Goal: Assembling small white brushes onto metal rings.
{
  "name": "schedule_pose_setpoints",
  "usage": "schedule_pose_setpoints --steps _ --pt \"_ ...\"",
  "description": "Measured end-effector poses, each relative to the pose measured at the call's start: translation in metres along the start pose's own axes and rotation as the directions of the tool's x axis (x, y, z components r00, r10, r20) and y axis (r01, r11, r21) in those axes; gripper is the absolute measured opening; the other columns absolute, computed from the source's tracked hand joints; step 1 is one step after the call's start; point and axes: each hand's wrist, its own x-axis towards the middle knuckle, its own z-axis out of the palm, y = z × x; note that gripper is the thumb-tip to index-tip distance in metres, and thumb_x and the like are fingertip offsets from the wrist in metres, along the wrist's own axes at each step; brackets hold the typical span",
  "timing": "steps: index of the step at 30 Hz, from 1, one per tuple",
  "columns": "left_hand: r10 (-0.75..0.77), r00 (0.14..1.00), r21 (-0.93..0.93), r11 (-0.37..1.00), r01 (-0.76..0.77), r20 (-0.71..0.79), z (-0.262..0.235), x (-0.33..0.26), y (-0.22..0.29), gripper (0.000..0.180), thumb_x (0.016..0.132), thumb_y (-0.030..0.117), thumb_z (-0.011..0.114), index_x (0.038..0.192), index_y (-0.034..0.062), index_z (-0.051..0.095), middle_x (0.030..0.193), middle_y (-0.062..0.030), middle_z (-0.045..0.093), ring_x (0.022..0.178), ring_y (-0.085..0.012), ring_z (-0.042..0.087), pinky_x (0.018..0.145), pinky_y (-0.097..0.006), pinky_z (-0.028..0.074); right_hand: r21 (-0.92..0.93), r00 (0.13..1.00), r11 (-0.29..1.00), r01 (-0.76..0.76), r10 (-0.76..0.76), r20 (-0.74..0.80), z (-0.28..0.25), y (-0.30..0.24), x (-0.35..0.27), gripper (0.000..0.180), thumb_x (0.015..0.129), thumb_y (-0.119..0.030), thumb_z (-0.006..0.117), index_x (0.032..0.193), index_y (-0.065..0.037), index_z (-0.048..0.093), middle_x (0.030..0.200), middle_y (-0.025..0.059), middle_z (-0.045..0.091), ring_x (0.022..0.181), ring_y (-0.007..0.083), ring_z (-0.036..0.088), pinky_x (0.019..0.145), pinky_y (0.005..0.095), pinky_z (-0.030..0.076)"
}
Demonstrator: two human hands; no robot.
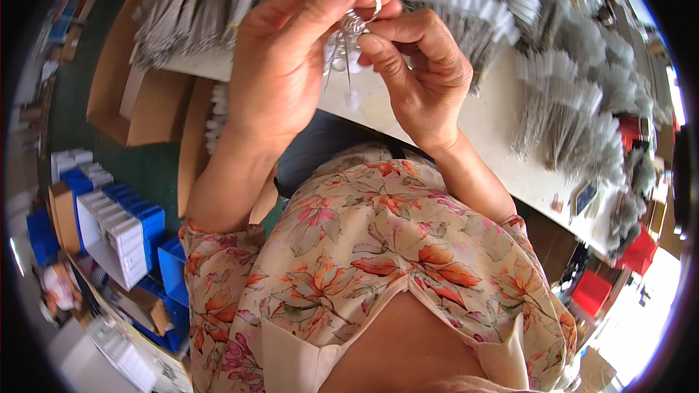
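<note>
Both my hands are raised close together over the near edge of the white table (488, 120). In the fingertips of my left hand (277, 54), closed in a pinch, is a small shiny metal wire piece with coiled loops (352, 23). Thin straight wire ends hang down from it. My right hand (426, 65) pinches the same piece from the other side with thumb and forefinger. A short curved pale bit (377, 9) shows at its top, by the left fingertips. My fingers partly hide the piece, so its full shape does not show.
Bundles of thin metal wires with whitish tops (459, 11) line the table's far side; more bundles (564, 102) stand on the right. An open cardboard box (156, 113) is at the left. Blue and white bins (109, 233) stand lower left, red containers (591, 292) lower right.
</note>
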Motion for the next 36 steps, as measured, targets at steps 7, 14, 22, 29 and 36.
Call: schedule_pose_setpoints --steps 7,14,22,29,36 --pt "-0.012 0.988 0.359 0.931 0.068 -0.156 -0.029 -0.034 0.079 0.018 0.091 0.009 0.05 0.095 -0.0066 0.058 0.094 -0.0129 0.062 0.068 -0.0143 0.062 0.059 -0.022 0.051 -0.031 0.96 0.983 -0.18 0.183 0.212 0.027 0.0 -0.009 0.014 0.076 -0.004 0.068 0.088 0.0 0.063 0.085 0.0062 0.063 0.077 0.0124 0.058 0.072 0.0237 0.045" --pt "-0.325 0.933 0.931 0.268 0.249 -0.156 -0.1 -0.108 0.039 0.014 0.082 0.014 0.058 0.076 0.0012 0.059 0.066 -0.0069 0.061 0.057 -0.0146 0.058 0.056 -0.026 0.046 -0.236 0.816 0.871 -0.431 0.488 0.311 -0.02 0.027 -0.052 0.01 0.081 -0.002 0.063 0.09 0.002 0.061 0.085 0.0048 0.062 0.081 0.0097 0.055 0.078 0.0218 0.042" --pt "-0.558 0.706 0.89 -0.384 0.248 -0.437 -0.253 -0.185 -0.098 0.015 0.079 0.018 0.059 0.084 0.0056 0.064 0.078 -0.012 0.063 0.083 -0.0293 0.061 0.088 -0.041 0.039 -0.188 0.692 0.748 -0.636 0.661 0.29 -0.015 0.032 -0.066 0.009 0.082 -0.002 0.062 0.09 0.002 0.061 0.084 0.0029 0.061 0.079 0.0081 0.054 0.076 0.0215 0.042" --pt "-0.368 0.746 0.825 -0.133 0.549 -0.555 -0.269 -0.197 -0.099 0.032 0.081 0.024 0.062 0.107 0.0065 0.061 0.101 -0.009 0.063 0.099 -0.0279 0.057 0.087 -0.036 0.043 -0.209 0.639 0.704 -0.679 0.707 0.303 -0.01 0.039 -0.06 0.009 0.08 0.0 0.063 0.089 0.002 0.062 0.084 0.0029 0.062 0.08 0.009 0.055 0.075 0.0218 0.042" --pt "-0.743 0.667 0.365 0.636 0.68 0.053 -0.195 -0.07 0.058 0.033 0.082 0.009 0.062 0.112 -0.0014 0.055 0.104 -0.0121 0.062 0.094 -0.0191 0.06 0.082 -0.032 0.047 -0.189 0.629 0.73 -0.657 0.669 0.396 -0.027 0.056 -0.027 0.01 0.081 -0.006 0.064 0.089 0.0 0.064 0.084 0.0049 0.063 0.083 0.0112 0.059 0.076 0.0252 0.047"
